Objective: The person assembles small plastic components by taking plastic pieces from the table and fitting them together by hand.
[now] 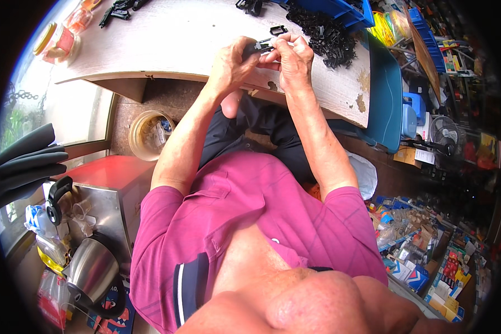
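Note:
Above the table's front edge, my left hand point(232, 65) grips a small black plastic part point(251, 50) between thumb and fingers. A pale grey or metallic piece point(264, 45) shows at its right end. My right hand point(295, 60) is closed there too, its thumb and fingers pinching that end; exactly what they hold is partly hidden. Just beyond the fingers a black frame-like piece point(278, 30) lies on the white table point(167, 39). To the right of it spreads a heap of similar black plastic pieces point(325, 42).
A blue crate point(348, 15) stands behind the heap. More black pieces point(117, 14) and a lidded jar point(55, 43) are at the far left. Below the table sits a round bucket point(145, 136). A teal chair point(385, 94) adjoins the table's right end; a steel kettle point(93, 267) is lower left.

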The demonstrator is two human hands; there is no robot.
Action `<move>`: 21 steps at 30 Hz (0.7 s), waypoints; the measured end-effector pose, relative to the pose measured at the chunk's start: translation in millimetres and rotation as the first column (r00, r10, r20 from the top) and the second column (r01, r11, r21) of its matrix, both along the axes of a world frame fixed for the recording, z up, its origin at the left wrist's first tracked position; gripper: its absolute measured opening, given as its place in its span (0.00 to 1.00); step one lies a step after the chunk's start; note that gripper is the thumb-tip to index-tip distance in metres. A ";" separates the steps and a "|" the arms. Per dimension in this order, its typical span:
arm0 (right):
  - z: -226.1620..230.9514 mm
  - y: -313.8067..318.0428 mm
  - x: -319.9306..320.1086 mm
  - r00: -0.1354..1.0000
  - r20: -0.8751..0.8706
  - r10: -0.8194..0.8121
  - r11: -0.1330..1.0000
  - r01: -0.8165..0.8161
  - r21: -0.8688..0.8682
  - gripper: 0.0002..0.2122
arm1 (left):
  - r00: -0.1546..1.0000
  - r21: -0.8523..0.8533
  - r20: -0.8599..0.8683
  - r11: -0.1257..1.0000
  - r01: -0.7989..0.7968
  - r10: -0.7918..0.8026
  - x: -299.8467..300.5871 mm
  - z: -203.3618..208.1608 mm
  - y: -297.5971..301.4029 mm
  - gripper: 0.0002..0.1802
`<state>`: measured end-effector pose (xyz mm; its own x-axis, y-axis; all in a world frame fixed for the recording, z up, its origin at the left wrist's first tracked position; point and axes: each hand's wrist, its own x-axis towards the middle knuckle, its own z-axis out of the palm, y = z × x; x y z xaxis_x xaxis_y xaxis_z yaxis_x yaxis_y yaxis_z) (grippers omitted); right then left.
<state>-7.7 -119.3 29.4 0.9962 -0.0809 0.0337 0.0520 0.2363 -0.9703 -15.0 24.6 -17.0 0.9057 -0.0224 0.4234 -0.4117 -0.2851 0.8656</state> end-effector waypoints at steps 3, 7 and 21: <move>-2.1 1.1 -1.6 1.000 0.023 -0.008 1.000 0.008 0.020 0.08 | 1.000 0.017 -0.011 1.000 0.004 -0.003 0.0 0.3 -0.6 0.14; -2.8 3.3 -3.2 0.999 0.036 -0.023 0.998 0.021 0.054 0.08 | 0.999 0.006 -0.030 1.000 0.015 -0.015 -0.2 -0.3 -0.6 0.14; -5.9 3.5 -6.7 1.000 0.021 -0.019 0.999 0.018 0.050 0.06 | 0.991 -0.060 -0.112 0.996 0.063 -0.069 -5.3 17.6 4.7 0.15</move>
<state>-14.4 -115.9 23.5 0.9936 -0.1009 0.0505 0.0774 0.2829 -0.9560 -20.3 29.3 0.6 0.9456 -0.0627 0.3194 -0.3253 -0.2102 0.9219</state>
